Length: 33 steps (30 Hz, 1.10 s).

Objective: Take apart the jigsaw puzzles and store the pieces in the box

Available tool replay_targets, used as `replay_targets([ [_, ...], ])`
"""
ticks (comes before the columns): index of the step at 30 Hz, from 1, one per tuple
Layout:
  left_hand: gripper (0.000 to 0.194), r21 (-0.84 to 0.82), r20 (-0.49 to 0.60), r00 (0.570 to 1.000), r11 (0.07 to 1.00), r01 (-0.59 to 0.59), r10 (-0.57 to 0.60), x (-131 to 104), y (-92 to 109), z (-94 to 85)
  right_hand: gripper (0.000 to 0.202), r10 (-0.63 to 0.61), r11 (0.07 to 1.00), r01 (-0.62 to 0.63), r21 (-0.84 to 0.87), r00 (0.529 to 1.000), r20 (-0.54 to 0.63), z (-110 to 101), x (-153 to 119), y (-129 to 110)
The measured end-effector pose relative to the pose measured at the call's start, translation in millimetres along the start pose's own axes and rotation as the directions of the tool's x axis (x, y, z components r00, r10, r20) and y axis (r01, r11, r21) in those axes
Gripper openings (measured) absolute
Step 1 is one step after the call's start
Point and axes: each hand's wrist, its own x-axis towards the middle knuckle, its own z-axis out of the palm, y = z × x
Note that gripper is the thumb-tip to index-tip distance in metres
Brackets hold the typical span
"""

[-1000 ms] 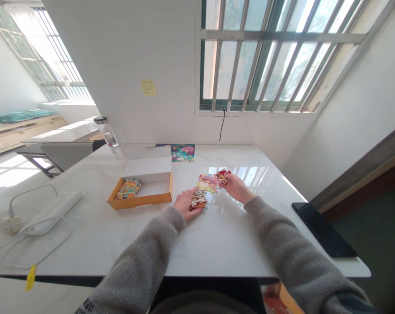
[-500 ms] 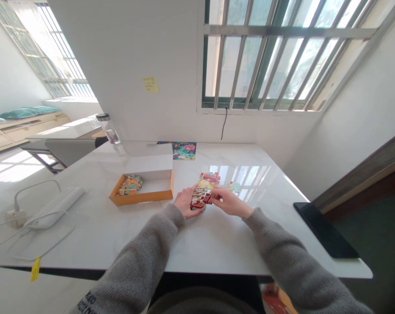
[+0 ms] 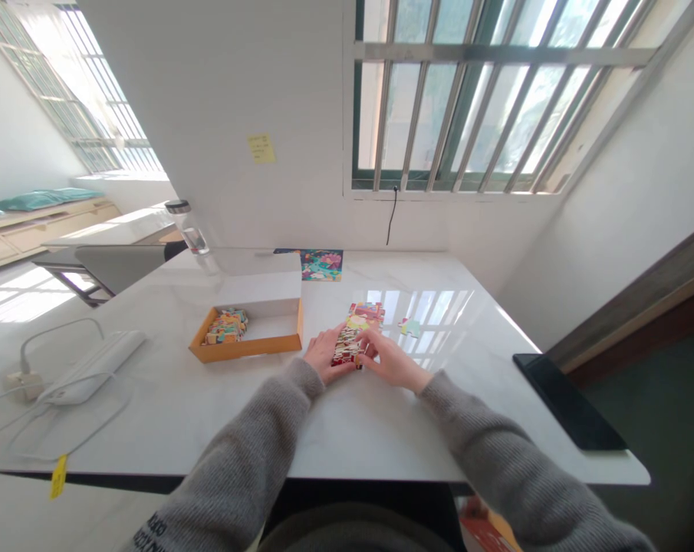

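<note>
starting down low with a red and orange thing, poking in below the right part of the near edge of the table, too cut off to name. then up along two grey sleeves to the hands. got the left hand cupped around a pile of puzzle pieces, thumb along the near side, basically holding the lot in a packed row. got the right hand at the other side of that pile, thumb and fingers bent in close with the tips touching, but honestly can't tell whether pinching a piece or just touching. just beyond the pile, a joined patch in reds and yellow, partly behind the right hand, plus one greenish bit lying loose to the right. over to the left, an orange box with more pieces heaped in its left end. far left, a white power strip with cables around it; way over on the right, a black slab along the table's edge. farther back, a colourful card against the wall and a clear bottle at the back left corner. up on the wall, a yellow note and a barred window.
</note>
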Motion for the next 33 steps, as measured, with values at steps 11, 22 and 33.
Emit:
replay_targets([
  [11,0.091,-0.009,0.004,1.000,1.000,0.011,-0.010,1,1,-1.9,0.035,0.226,0.782,-0.328,-0.530,0.942,-0.249,-45,55,69],
  [22,0.089,0.004,0.019,1.000,1.000,0.017,-0.017,0,6,-5.1,0.020,0.267,0.897,-0.313,-0.312,0.946,-0.182,-44,66,69],
  [33,0.090,-0.039,-0.011,0.999,0.999,0.030,-0.031,1,2,-2.9,0.032,0.155,0.863,-0.204,0.463,0.978,0.140,-59,19,9],
])
